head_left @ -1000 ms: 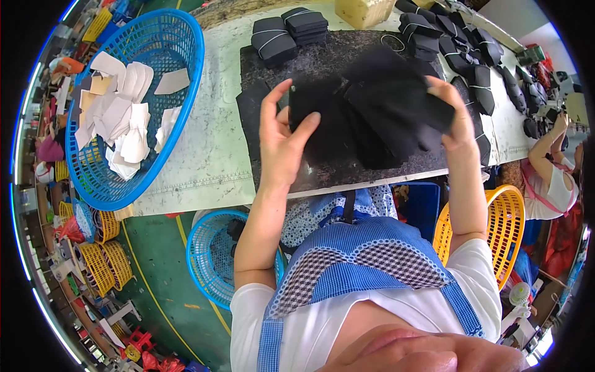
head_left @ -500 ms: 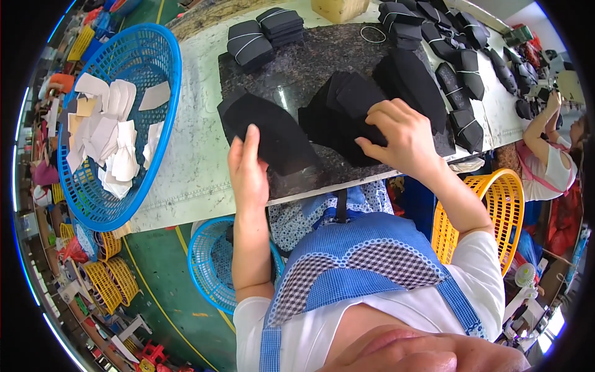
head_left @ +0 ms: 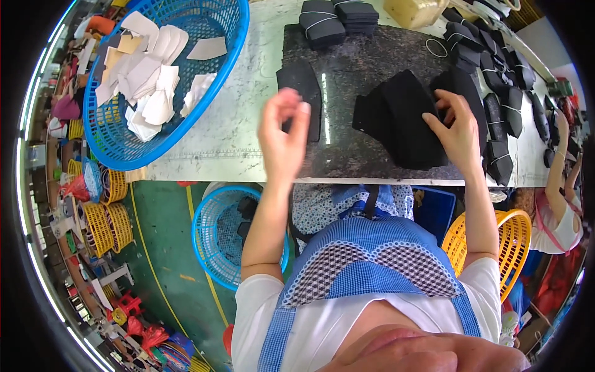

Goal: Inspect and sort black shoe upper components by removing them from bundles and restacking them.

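My left hand (head_left: 284, 137) is raised over the near left part of a dark speckled board (head_left: 347, 68). Its thumb stands apart from the curled, motion-blurred fingers, and nothing shows between them. Just beyond it lies a flat black piece with angled edges (head_left: 305, 84). My right hand (head_left: 460, 129) has its thumb and fingers at the right edge of a broad black cut piece (head_left: 406, 121), pinching that edge. More black pieces (head_left: 367, 110) lie under it, fanned to the left. Another black stack (head_left: 462, 84) sits behind my right fingers.
A blue basket (head_left: 232, 59) with pale cut pieces stands at the left. Banded black bundles (head_left: 322, 25) lie at the back and more along the right (head_left: 499, 164). A light blue basket (head_left: 201, 245) and a yellow basket (head_left: 517, 248) are below the table edge. A co-worker (head_left: 561, 217) is at right.
The view has shifted, moving the table rightward and up in the picture. The large black piece at my left hand is gone from it, and that hand is now empty. My right hand stays at the stack.
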`<move>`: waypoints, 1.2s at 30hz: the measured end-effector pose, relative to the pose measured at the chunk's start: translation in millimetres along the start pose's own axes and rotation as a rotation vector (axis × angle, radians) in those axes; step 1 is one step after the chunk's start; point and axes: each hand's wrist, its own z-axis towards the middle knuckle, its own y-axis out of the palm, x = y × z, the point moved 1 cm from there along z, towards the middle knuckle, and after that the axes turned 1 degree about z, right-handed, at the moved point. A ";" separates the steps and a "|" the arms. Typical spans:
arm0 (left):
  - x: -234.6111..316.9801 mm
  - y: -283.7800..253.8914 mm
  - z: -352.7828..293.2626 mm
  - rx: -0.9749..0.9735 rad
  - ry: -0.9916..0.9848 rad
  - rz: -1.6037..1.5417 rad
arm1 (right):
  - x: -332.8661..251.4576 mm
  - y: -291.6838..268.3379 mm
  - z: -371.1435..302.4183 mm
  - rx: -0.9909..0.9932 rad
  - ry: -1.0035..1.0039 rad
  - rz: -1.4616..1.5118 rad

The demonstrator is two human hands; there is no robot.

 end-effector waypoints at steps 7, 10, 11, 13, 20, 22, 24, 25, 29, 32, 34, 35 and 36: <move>-41.6 -16.2 21.2 0.014 0.189 0.716 | -76.8 32.1 -7.1 -0.145 -0.278 0.427; -32.9 -12.0 12.0 0.034 0.247 0.646 | -88.0 74.5 -10.8 -0.241 -0.352 0.491; -31.2 -5.8 6.3 0.032 0.205 0.537 | -90.4 81.5 -12.0 -0.270 -0.287 0.550; -19.0 1.2 -8.3 0.009 0.003 0.235 | -83.1 102.6 -13.3 -0.295 -0.059 0.767; 22.9 27.0 -40.4 0.036 0.051 -0.039 | -104.9 108.8 -5.6 0.000 0.094 0.836; 7.1 18.5 -32.7 -0.165 -0.271 -0.506 | -86.5 108.1 -1.6 0.000 0.006 0.698; 12.0 18.8 -25.8 -0.238 -0.349 -0.701 | -81.2 104.6 2.3 0.011 -0.003 0.785; 13.2 21.4 -23.3 -0.313 -0.401 -0.767 | -78.4 104.9 3.9 -0.222 0.278 1.150; 24.4 28.6 -11.9 -0.357 -0.396 -0.782 | -72.2 106.6 7.6 -0.606 0.738 1.689; 27.6 24.2 -6.2 -0.274 -0.328 -0.728 | -80.9 92.1 7.1 -0.556 0.707 1.421; 33.0 18.7 -6.1 -0.205 -0.053 -0.025 | -76.8 90.5 5.4 -0.134 -0.026 0.646; 33.1 23.0 -7.0 -0.167 0.064 0.055 | -81.5 85.3 4.4 -0.116 0.043 0.621; 33.6 28.4 -5.4 -0.160 0.063 0.054 | -81.9 85.2 5.7 -0.121 0.037 0.619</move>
